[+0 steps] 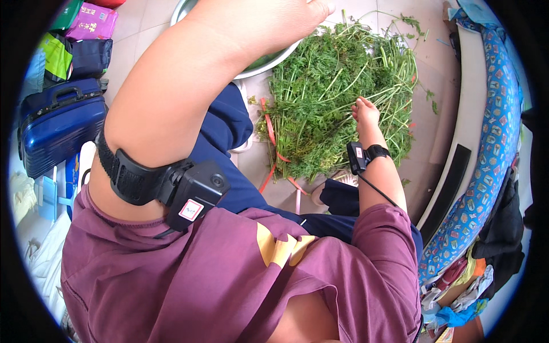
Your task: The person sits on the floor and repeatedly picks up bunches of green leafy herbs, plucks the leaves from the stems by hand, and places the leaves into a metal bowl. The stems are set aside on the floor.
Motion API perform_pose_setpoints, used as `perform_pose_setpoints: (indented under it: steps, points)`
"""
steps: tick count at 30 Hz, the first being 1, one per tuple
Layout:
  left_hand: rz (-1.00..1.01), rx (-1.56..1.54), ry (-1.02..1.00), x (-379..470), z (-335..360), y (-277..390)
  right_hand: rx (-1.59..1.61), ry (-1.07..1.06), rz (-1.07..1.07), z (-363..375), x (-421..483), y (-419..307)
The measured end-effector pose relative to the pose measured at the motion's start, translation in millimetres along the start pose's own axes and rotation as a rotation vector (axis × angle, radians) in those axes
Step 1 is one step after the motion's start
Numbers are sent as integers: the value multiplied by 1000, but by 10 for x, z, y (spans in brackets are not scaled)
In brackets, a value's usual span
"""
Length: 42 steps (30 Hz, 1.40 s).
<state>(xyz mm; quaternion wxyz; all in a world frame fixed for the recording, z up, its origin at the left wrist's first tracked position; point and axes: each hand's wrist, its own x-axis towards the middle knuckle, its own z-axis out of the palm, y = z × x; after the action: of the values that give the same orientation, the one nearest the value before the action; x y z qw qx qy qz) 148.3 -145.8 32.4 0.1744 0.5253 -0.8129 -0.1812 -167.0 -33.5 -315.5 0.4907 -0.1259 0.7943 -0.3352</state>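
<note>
A large pile of leafy green stalks with feathery leaves [317,98] lies on the tiled floor before me. My right hand [366,115] is over the right part of the pile, fingers curled together around thin green stems [386,92]. My left forearm crosses the upper left, close to the camera. Only the wrist and thumb side of my left hand [315,12] show; the top edge cuts off its fingers. Beneath that arm is a round basin with a pale rim [274,64], partly hidden, with some green inside. Red plastic strapping [269,124] runs along the pile's left side.
A blue hard-shell suitcase [64,124] and several bags [90,55] stand at the left. A bed-like piece with a blue patterned cover [493,128] bounds the right side, with clothes [467,283] heaped near its lower end. Loose sprigs [431,98] lie on the floor.
</note>
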Motion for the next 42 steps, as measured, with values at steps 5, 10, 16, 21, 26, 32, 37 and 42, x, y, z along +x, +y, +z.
perform_pose_setpoints:
  steps: [5,10,16,21,26,32,37,42]
  points:
    - [-81,-57,-121,37,-34,177,85,-89,-25,-531,-345,-440]
    - [73,20,-80,-78,202,408,278,-230,-46,-1095,-1012,-1038]
    - [167,-88,-347,-130,634,730,429,-304,-160,-1675,-1973,-1434]
    - [188,-462,-800,-341,1064,1087,621,-328,-134,-1828,-2488,-1262]
    - [-212,-988,-1182,-788,1286,1365,600,-393,-129,-1773,-2720,-1008]
    - [-425,-1208,-1358,-1061,1321,1451,432,-355,-136,-1676,-2683,-924]
    - [-449,-1191,-1344,-1030,1418,1421,455,-325,-188,-1610,-2501,-936]
    - [-489,-1153,-1326,-972,1445,1440,500,-281,-219,-1652,-2405,-980]
